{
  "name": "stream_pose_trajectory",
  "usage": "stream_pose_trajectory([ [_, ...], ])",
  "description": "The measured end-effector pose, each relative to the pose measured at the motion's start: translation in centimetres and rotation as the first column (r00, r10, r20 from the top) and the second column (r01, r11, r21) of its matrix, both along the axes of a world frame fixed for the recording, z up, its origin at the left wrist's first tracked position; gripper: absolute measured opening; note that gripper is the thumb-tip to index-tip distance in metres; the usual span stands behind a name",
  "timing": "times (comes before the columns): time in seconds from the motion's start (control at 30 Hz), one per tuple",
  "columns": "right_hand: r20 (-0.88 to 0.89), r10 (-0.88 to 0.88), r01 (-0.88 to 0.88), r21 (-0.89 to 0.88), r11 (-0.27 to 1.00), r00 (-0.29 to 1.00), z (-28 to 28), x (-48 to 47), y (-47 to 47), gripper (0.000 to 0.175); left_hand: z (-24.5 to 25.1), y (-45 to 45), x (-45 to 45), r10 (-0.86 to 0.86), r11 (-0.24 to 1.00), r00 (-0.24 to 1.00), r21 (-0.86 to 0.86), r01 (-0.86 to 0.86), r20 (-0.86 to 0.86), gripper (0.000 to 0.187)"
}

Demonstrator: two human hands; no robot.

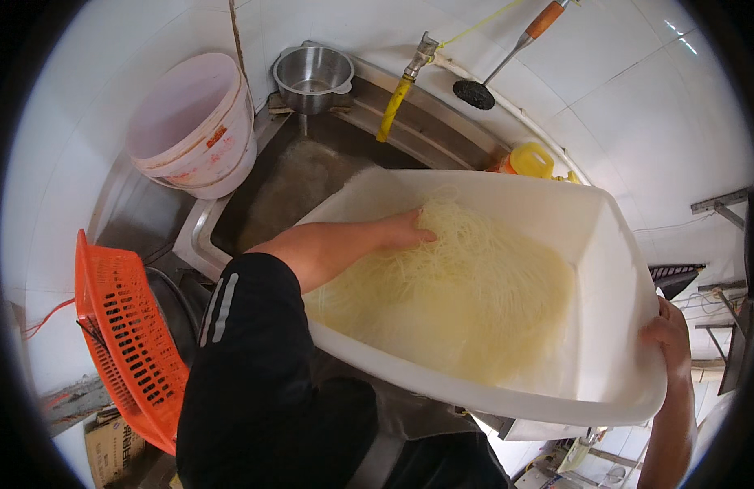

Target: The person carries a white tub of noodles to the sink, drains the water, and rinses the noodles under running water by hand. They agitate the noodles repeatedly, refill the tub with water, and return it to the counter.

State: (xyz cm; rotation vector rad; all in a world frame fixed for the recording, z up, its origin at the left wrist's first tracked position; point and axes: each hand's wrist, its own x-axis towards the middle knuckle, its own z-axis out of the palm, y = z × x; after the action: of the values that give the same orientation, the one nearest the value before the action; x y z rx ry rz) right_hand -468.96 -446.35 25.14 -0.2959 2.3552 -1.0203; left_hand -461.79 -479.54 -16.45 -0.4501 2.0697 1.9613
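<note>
A large white plastic tub (621, 257) holds cloudy liquid and a mass of thin, pale-yellow shreds (474, 257), possibly potato. My left hand (410, 230) reaches in over the near left side and presses into the shreds. Its thumb shows, while strands hide most of its fingers. At the right end, my right hand (669, 333) grips the tub's rim, with fingers outside and thumb over the edge. The tub's left part overlaps the metal sink (291, 177), whose basin looks wet.
A pinkish-white bucket (193, 134) stands left of the sink, near a steel pot (314, 76) at the back corner. Above hangs a tap with a yellow hose (394, 107). A ladle (474, 95) hangs by the wall. Orange baskets (129, 330) lean at left. A yellow container (531, 160) sits behind the tub.
</note>
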Motion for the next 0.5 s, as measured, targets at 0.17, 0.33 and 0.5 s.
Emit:
stream_pose_trajectory([
  [0.17, -0.032, -0.05, 0.049, -0.034, 0.998, 0.998, -0.1, 0.7, 0.5, 0.064, -1.2, -0.4, -0.4, -0.035, 0.996, 0.998, 0.078, 0.039, -0.053, 0.094],
  [0.33, -0.061, -0.078, 0.071, -0.114, 0.991, 0.995, 2.0, 4.2, -2.7, 0.066, 0.0, 0.2, 0.1, -0.051, 0.998, 0.998, -0.023, 0.05, -0.033, 0.111],
  [0.5, -0.101, -0.065, 0.05, -0.146, 0.988, 0.993, 3.7, 5.1, -5.2, 0.067, 0.3, 2.0, -0.6, 0.007, 1.0, 0.998, 0.013, -0.006, -0.063, 0.106],
])
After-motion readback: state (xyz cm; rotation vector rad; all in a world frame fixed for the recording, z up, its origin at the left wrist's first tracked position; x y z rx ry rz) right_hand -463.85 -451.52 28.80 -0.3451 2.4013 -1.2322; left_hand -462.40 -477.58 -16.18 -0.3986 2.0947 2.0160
